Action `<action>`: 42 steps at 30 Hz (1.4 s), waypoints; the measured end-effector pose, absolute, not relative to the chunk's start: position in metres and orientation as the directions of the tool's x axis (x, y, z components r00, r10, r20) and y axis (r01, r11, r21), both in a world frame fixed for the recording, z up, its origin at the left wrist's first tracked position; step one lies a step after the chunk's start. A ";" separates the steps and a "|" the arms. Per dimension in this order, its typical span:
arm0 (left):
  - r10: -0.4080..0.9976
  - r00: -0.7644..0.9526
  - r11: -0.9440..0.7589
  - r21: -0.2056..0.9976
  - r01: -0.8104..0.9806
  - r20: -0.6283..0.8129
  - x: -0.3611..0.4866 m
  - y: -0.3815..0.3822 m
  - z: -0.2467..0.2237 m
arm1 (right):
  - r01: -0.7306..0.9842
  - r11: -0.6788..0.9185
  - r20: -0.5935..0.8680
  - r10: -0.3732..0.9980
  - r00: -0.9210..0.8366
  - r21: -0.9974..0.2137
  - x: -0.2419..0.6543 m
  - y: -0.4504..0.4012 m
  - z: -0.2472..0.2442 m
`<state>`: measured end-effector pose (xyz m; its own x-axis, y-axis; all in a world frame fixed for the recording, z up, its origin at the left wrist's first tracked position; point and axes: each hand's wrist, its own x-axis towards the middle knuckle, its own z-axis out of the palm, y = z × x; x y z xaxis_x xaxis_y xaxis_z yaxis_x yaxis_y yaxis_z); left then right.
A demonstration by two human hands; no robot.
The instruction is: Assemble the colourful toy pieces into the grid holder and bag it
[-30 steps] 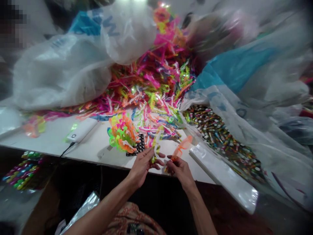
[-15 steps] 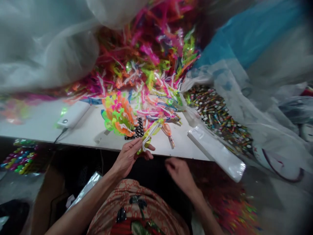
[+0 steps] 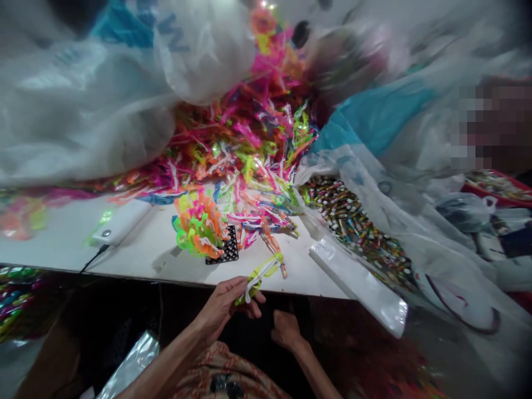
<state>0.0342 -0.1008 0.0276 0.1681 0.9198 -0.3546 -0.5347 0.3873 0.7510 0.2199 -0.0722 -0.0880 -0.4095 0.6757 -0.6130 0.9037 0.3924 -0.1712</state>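
In my left hand [image 3: 226, 303] is a yellow-green translucent plastic piece with a white strip [image 3: 264, 270], pinched at its lower end just in front of the table edge. My right hand [image 3: 286, 328] is closed below the edge, near my lap; whatever its fingers may hold is hidden. Beyond the held piece, an orange plastic piece with a small printed tube [image 3: 272, 241] lies on the white table [image 3: 174, 271]. To its left, a bunch of orange, green and pink plastic pieces [image 3: 201, 224] rests against a black perforated tray [image 3: 226, 252].
A large heap of bright plastic pieces [image 3: 245, 138] covers the back. Small printed tubes [image 3: 353, 221] fill a clear bag at right, beside a stack of clear plastic sleeves [image 3: 361, 285]. A white box with a cable [image 3: 122, 221] stands at left. Another person [image 3: 499, 124] is at far right.
The view has tilted up, so the table sits lower in the picture. My left hand still holds the yellow-green piece. My right hand has moved slightly left and stays closed.
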 end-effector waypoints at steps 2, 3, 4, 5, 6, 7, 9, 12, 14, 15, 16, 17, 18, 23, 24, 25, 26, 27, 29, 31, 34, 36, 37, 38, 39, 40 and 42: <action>0.919 0.157 0.385 0.736 -0.557 -0.361 0.036 -0.099 0.025 | 0.907 0.385 -0.572 0.711 -0.409 -0.169 0.219 -0.081 -0.091; 0.919 0.146 0.381 0.729 -0.569 -0.367 0.038 -0.098 0.024 | 0.907 0.384 -0.550 0.726 -0.412 -0.173 0.219 -0.085 -0.093; 0.919 0.134 0.376 0.722 -0.580 -0.371 0.039 -0.095 0.023 | 0.906 0.383 -0.521 0.744 -0.419 -0.181 0.218 -0.090 -0.095; 0.921 0.126 0.369 0.717 -0.592 -0.370 0.040 -0.092 0.022 | 0.905 0.380 -0.482 0.766 -0.425 -0.192 0.216 -0.095 -0.098; 0.924 0.123 0.360 0.711 -0.604 -0.363 0.042 -0.089 0.022 | 0.903 0.378 -0.434 0.792 -0.430 -0.205 0.215 -0.099 -0.100; 0.929 0.123 0.347 0.705 -0.618 -0.349 0.043 -0.086 0.021 | 0.901 0.374 -0.382 0.817 -0.432 -0.220 0.213 -0.104 -0.102; 0.936 0.128 0.331 0.693 -0.640 -0.328 0.045 -0.078 0.020 | 0.899 0.355 -0.292 0.858 -0.423 -0.257 0.212 -0.111 -0.101; 0.937 0.097 0.318 0.704 -0.635 -0.335 0.047 -0.069 0.017 | 0.886 0.267 -0.295 0.873 -0.389 -0.379 0.215 -0.110 -0.083; 0.929 0.034 0.314 0.735 -0.601 -0.369 0.048 -0.064 0.016 | 0.827 0.098 -0.337 0.882 -0.329 -0.553 0.222 -0.100 -0.061; 0.921 -0.006 0.315 0.753 -0.578 -0.390 0.049 -0.061 0.015 | 0.751 -0.025 -0.352 0.893 -0.280 -0.660 0.226 -0.093 -0.047; 0.910 -0.046 0.321 0.769 -0.553 -0.413 0.051 -0.060 0.016 | 0.630 -0.155 -0.371 0.901 -0.227 -0.761 0.229 -0.085 -0.034; 0.898 -0.075 0.333 0.782 -0.527 -0.433 0.054 -0.058 0.016 | 0.481 -0.257 -0.382 0.906 -0.181 -0.838 0.230 -0.077 -0.020; 0.890 -0.094 0.345 0.792 -0.503 -0.447 0.057 -0.057 0.018 | 0.335 -0.315 -0.378 0.915 -0.141 -0.888 0.230 -0.070 -0.008; 0.899 -0.075 0.348 0.808 -0.476 -0.431 0.074 -0.054 0.028 | -0.082 -0.317 -0.314 0.948 -0.039 -0.945 0.204 -0.049 0.020; 0.903 -0.073 0.338 0.805 -0.489 -0.423 0.075 -0.054 0.029 | -0.138 -0.307 -0.304 0.952 -0.042 -0.942 0.197 -0.048 0.020; 0.905 -0.065 0.333 0.797 -0.505 -0.419 0.075 -0.053 0.031 | -0.175 -0.300 -0.295 0.954 -0.055 -0.938 0.192 -0.048 0.019; 0.907 -0.049 0.334 0.784 -0.523 -0.418 0.075 -0.053 0.031 | -0.184 -0.298 -0.289 0.954 -0.076 -0.937 0.189 -0.048 0.019; 0.908 -0.029 0.337 0.770 -0.542 -0.418 0.074 -0.053 0.032 | -0.170 -0.297 -0.283 0.954 -0.100 -0.940 0.187 -0.049 0.019; 0.910 -0.002 0.338 0.746 -0.574 -0.414 0.071 -0.053 0.032 | -0.086 -0.275 -0.264 0.956 -0.128 -0.958 0.189 -0.052 0.022; 0.918 -0.020 0.311 0.748 -0.586 -0.397 0.069 -0.053 0.032 | 0.049 -0.225 -0.228 0.968 -0.102 -0.973 0.195 -0.055 0.028; 0.929 -0.063 0.270 0.785 -0.557 -0.365 0.069 -0.053 0.035 | 0.270 -0.113 -0.135 0.989 -0.063 -0.956 0.206 -0.058 0.036; 0.942 -0.051 0.260 0.818 -0.514 -0.331 0.070 -0.054 0.037 | 0.371 -0.012 -0.051 0.994 -0.095 -0.929 0.211 -0.059 0.039; 0.949 -0.044 0.251 0.834 -0.492 -0.312 0.071 -0.054 0.038 | 0.404 0.049 0.001 0.993 -0.117 -0.913 0.212 -0.060 0.038; 0.955 -0.038 0.243 0.848 -0.471 -0.294 0.071 -0.055 0.039 | 0.428 0.113 0.060 0.989 -0.135 -0.897 0.213 -0.060 0.038; 0.959 -0.036 0.236 0.860 -0.453 -0.282 0.072 -0.055 0.040 | 0.446 0.176 0.124 0.982 -0.145 -0.878 0.213 -0.060 0.037; 0.961 -0.033 0.233 0.869 -0.437 -0.274 0.071 -0.056 0.041 | 0.459 0.234 0.185 0.971 -0.149 -0.857 0.213 -0.061 0.036; 0.962 -0.027 0.238 0.881 -0.409 -0.272 0.071 -0.056 0.042 | 0.470 0.315 0.272 0.949 -0.160 -0.824 0.214 -0.062 0.034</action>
